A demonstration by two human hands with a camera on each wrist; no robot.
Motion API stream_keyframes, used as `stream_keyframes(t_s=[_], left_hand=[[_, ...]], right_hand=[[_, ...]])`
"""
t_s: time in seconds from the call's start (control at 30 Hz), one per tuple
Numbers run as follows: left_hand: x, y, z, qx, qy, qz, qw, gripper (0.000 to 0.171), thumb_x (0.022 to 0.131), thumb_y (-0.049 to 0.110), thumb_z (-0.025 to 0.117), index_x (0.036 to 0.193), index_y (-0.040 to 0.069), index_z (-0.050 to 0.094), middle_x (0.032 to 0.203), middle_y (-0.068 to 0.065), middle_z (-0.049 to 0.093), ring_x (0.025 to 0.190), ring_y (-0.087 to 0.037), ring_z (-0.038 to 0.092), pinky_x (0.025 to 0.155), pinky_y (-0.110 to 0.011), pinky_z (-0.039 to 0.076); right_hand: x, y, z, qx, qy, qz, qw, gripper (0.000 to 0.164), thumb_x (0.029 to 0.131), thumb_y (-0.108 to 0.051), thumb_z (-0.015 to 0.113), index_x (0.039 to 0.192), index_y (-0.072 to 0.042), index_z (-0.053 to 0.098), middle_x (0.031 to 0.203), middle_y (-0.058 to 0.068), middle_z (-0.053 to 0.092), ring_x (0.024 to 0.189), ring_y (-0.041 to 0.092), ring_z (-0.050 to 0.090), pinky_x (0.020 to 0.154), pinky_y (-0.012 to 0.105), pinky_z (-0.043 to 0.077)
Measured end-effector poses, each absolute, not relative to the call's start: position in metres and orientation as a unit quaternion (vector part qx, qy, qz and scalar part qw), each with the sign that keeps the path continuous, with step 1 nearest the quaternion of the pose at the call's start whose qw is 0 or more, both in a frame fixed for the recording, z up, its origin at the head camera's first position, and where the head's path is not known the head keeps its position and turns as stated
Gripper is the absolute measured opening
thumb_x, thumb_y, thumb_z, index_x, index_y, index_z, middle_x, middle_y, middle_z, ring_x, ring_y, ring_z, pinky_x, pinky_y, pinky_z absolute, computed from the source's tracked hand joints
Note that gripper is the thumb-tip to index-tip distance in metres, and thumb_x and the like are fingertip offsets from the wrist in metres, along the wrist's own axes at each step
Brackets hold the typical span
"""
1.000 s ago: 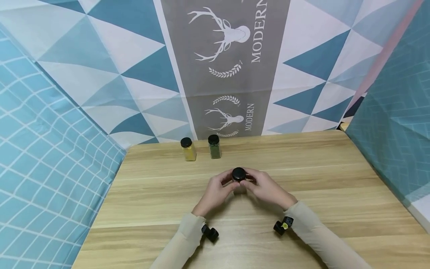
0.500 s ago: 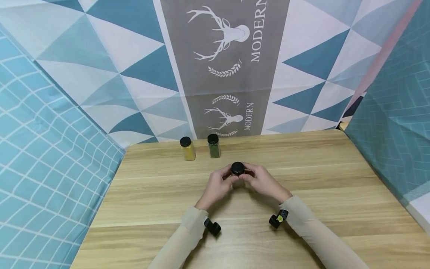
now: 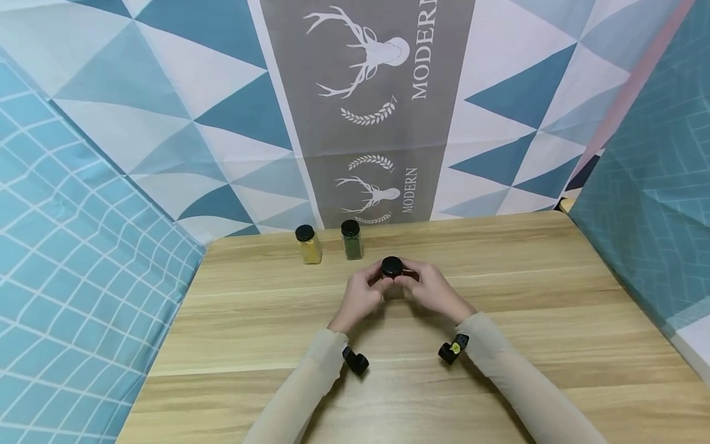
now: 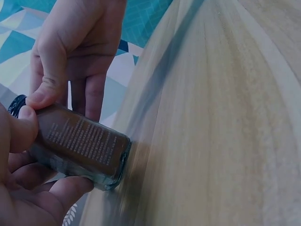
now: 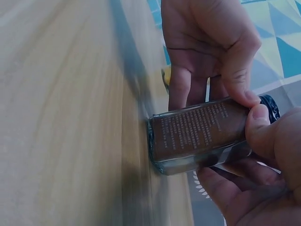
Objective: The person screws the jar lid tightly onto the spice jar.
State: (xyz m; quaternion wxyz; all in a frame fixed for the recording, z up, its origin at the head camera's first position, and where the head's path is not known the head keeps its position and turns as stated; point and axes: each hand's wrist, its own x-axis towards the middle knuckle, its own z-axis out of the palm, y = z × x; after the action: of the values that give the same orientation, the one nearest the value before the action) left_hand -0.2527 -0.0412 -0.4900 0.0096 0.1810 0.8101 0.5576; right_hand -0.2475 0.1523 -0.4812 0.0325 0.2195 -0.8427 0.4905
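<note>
A square glass spice jar [image 3: 392, 266] with a black lid stands in both hands near the middle of the table. My left hand [image 3: 362, 297] grips its left side, my right hand [image 3: 434, 291] its right side. In the left wrist view the jar's brown, text-covered face [image 4: 77, 136] shows, both thumbs pressing it just below the lid. The right wrist view has the same jar [image 5: 197, 132], its base close over the wood and fingers curled behind it. Beyond the hands stand a yellow-filled spice jar [image 3: 310, 250] and a green-filled one [image 3: 352, 243], both black-lidded.
The wood-grain table [image 3: 233, 345] reaches back to a patterned cloth backdrop [image 3: 383, 123]. Blue cloth hangs at the left [image 3: 83, 265] and at the right [image 3: 654, 185]. Each sleeved wrist carries a small black camera, such as the left one [image 3: 356, 361].
Both hands have carried the held spice jar away from the body, toward the back of the table, keeping their grip. The yellow and green jars stay in place.
</note>
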Motion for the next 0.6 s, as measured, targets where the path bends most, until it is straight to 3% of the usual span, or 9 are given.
stream_keyframes(t_s=[0.13,0.33,0.6], left_hand=[[-0.256,-0.039,-0.490,0.178,0.811,0.558,0.000,0.045,0.099,0.008,0.066,0.144,0.004,0.059,0.138,-0.014,0.066,0.129,-0.026,0.062,0.110,-0.041,0.053],[-0.261,-0.037,-0.489,0.180,0.813,0.554,-0.009,0.041,0.099,0.006,0.066,0.139,0.008,0.065,0.126,-0.009,0.074,0.112,-0.017,0.069,0.098,-0.037,0.060],[-0.272,-0.037,-0.494,0.178,0.810,0.558,-0.004,0.041,0.099,0.006,0.065,0.141,0.008,0.063,0.126,-0.009,0.073,0.112,-0.016,0.068,0.098,-0.036,0.059]], right_hand=[[-0.252,0.153,-0.482,0.218,-0.845,0.487,0.037,0.041,0.100,-0.008,0.067,0.141,-0.005,0.063,0.131,0.014,0.071,0.112,0.025,0.071,0.094,0.040,0.061],[-0.257,0.153,-0.481,0.211,-0.849,0.483,0.040,0.041,0.100,-0.009,0.067,0.140,-0.005,0.063,0.128,0.014,0.072,0.105,0.024,0.072,0.088,0.034,0.062],[-0.264,0.152,-0.482,0.207,-0.850,0.483,0.045,0.043,0.100,-0.008,0.067,0.142,-0.001,0.060,0.135,0.019,0.067,0.119,0.033,0.068,0.100,0.047,0.060]])
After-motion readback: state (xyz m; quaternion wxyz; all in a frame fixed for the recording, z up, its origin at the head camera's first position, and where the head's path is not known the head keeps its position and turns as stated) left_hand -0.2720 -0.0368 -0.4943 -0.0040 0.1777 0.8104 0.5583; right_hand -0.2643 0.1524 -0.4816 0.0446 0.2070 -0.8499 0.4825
